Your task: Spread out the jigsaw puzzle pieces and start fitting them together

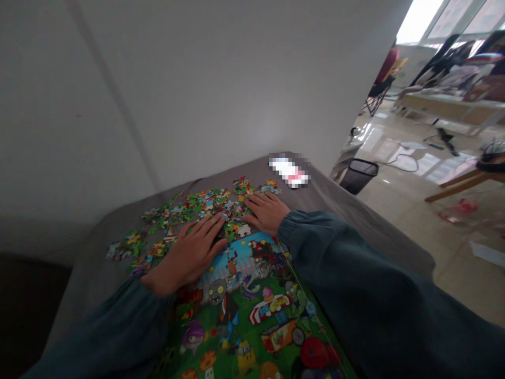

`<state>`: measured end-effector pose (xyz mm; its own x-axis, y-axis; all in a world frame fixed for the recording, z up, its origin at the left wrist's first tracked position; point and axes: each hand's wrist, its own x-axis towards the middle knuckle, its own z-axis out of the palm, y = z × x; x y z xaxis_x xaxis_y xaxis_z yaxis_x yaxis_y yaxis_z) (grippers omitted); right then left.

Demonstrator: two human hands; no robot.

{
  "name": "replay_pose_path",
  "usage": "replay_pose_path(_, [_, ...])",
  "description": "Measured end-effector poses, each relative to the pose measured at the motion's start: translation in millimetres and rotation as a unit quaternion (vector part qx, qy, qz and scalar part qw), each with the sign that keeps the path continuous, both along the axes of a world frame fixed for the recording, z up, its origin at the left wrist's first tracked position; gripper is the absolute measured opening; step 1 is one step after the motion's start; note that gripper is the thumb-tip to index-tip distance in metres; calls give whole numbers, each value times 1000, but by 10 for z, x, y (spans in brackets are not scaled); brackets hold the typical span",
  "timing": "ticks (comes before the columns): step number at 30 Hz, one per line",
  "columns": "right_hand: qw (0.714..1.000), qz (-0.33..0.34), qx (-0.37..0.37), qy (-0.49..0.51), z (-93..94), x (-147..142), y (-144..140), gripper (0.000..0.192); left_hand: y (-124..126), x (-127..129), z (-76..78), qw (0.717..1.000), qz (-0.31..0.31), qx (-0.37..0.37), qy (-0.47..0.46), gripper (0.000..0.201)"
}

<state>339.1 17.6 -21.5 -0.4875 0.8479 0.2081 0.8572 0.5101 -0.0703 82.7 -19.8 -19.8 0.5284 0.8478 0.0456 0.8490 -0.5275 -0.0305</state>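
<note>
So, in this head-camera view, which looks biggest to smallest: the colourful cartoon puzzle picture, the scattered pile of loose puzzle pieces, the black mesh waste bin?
1. Colourful cartoon puzzle picture, though it lies nearest the camera.
2. Scattered pile of loose puzzle pieces.
3. Black mesh waste bin; it stands farther off on the floor, so its true size is unsure.

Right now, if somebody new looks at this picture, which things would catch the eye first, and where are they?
First the bright cartoon picture lying low in the middle on the grey table. Next the loose puzzle pieces scattered just beyond it, with the left hand and the right hand laid flat among them. Off to the right, a black bin stands on the shiny floor.
</note>
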Motion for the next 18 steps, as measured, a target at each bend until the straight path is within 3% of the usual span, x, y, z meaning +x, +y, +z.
replay_pose_path(5, [1000, -3, 9, 6, 54, 12, -24, 59, 20, -181, -20, 998, 59, 28, 9, 72])
replay_pose_path(11, [995, 101, -12, -9, 33, -70, -77, 64, 102, -281, 11, 991, 126, 45, 17, 77])
replay_pose_path(15, [999, 37, -22, -17, -31, -50, -55, 69, 109, -296, 28, 987, 152, 58, 17, 80])
replay_pose_path(18, [1000, 2, -11, -11, -48, -32, -33, 71, 63, -238, 25, 992, 109, 57, -10, 80])
